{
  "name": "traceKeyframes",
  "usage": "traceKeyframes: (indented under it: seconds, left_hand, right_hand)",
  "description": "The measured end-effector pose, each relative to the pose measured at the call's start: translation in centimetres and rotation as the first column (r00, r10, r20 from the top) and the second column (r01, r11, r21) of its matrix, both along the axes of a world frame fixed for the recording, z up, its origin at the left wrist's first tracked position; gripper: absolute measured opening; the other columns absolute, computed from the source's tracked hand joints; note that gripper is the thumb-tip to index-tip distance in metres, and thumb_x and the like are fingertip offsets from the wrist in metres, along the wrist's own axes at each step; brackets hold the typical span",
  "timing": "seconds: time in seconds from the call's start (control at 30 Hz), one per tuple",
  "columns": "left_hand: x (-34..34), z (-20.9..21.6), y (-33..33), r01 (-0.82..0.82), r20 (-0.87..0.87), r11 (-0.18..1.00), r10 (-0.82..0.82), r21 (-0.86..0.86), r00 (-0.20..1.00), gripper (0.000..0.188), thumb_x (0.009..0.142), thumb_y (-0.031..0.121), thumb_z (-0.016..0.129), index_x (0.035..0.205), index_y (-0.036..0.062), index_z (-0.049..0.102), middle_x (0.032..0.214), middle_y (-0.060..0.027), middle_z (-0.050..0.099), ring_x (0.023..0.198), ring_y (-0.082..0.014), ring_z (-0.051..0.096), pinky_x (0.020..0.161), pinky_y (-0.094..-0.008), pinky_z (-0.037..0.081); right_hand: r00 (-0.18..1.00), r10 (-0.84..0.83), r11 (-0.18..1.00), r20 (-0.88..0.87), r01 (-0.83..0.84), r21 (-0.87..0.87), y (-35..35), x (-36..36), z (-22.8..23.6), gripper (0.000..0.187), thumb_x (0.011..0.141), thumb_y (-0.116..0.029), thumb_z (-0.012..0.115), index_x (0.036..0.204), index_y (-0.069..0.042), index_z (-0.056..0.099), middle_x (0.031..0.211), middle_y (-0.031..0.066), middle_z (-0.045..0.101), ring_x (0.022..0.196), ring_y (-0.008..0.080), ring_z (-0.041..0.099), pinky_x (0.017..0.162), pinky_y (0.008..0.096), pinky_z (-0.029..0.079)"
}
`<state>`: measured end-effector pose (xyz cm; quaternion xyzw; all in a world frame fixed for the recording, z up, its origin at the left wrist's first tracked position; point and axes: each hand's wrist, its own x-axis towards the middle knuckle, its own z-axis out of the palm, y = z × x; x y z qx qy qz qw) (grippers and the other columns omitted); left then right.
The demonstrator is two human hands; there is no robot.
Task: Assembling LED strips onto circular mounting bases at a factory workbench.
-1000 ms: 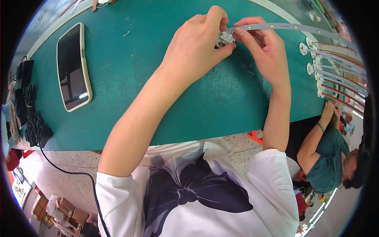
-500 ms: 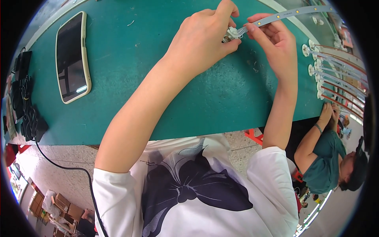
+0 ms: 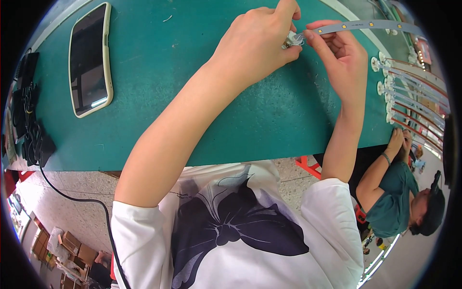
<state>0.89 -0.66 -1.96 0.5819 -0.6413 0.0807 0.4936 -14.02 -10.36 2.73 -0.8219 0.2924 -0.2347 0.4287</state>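
My left hand [image 3: 255, 45] is closed on a small white piece with thin wires [image 3: 292, 40], above the far part of the green table. Its fingers cover much of that piece, so its exact kind is hidden. Between thumb and fingertips, my right hand [image 3: 345, 62] pinches the near end of an LED strip [image 3: 380, 25], a pale flat band with small yellow chips. From there the strip runs off to the far right. The thin wires bridge the short gap between my two hands, meeting the strip's end at my right fingertips.
A phone [image 3: 89, 62] in a pale case lies on the green table [image 3: 144, 111]. Black cables [image 3: 32, 130] bunch at the left edge, one hanging down. Several strips with white round ends [image 3: 388, 91] lie at the right. A co-worker in a green shirt [image 3: 392, 197] sits right.
The whole view has shifted slightly, with the table and phone sitting a little higher. Both hands keep their grips, appearing slightly farther right; the strip's slope looks flatter.
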Motion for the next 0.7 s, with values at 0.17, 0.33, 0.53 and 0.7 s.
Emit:
traceKeyframes:
  seconds: [0.17,0.33,0.53,0.7]
  left_hand:
    - [0.0,-0.1,-0.1,-0.022,0.000,1.000,0.022,-0.009,1.000,0.039,0.075,0.008,0.070,0.104,0.0045,0.044,0.083,-0.0158,0.063,0.081,-0.0356,0.063,0.068,-0.0427,0.051]
    - [0.1,0.5,0.5,-0.054,0.014,0.999,0.054,-0.008,0.998,0.039,0.076,0.010,0.069,0.104,0.0046,0.043,0.081,-0.0164,0.063,0.080,-0.0365,0.063,0.068,-0.0436,0.051]
    - [0.2,0.2,0.5,0.101,-0.297,0.955,-0.015,0.279,0.955,0.044,0.073,0.015,0.075,0.106,0.0044,0.048,0.083,-0.0128,0.066,0.084,-0.0315,0.065,0.069,-0.0406,0.053]
    - [-0.1,-0.1,0.3,0.078,-0.310,0.976,-0.011,0.205,0.951,0.046,0.072,0.014,0.074,0.109,0.0042,0.048,0.082,-0.0141,0.065,0.081,-0.0326,0.065,0.068,-0.0410,0.053]
  right_hand:
    - [0.999,0.015,0.990,-0.045,-0.021,-0.141,0.7,0.4,0.2,0.013,0.089,0.001,0.063,0.101,0.005,0.063,0.095,0.0067,0.067,0.086,0.0132,0.065,0.078,0.0242,0.051]
    - [0.999,0.041,0.986,-0.011,-0.042,-0.160,0.8,0.3,-0.2,0.011,0.090,0.001,0.062,0.100,0.006,0.062,0.098,0.0071,0.066,0.085,0.0133,0.065,0.077,0.0246,0.052]
    - [0.998,-0.018,0.991,-0.065,0.009,-0.131,1.6,0.8,-0.2,0.013,0.091,0.000,0.062,0.102,0.005,0.062,0.096,0.0065,0.066,0.086,0.0129,0.065,0.077,0.0239,0.052]
    - [0.998,-0.061,0.998,0.022,0.060,0.013,1.5,0.6,-0.7,0.016,0.090,-0.001,0.064,0.105,0.003,0.062,0.094,0.0074,0.067,0.088,0.0127,0.065,0.077,0.0235,0.051]
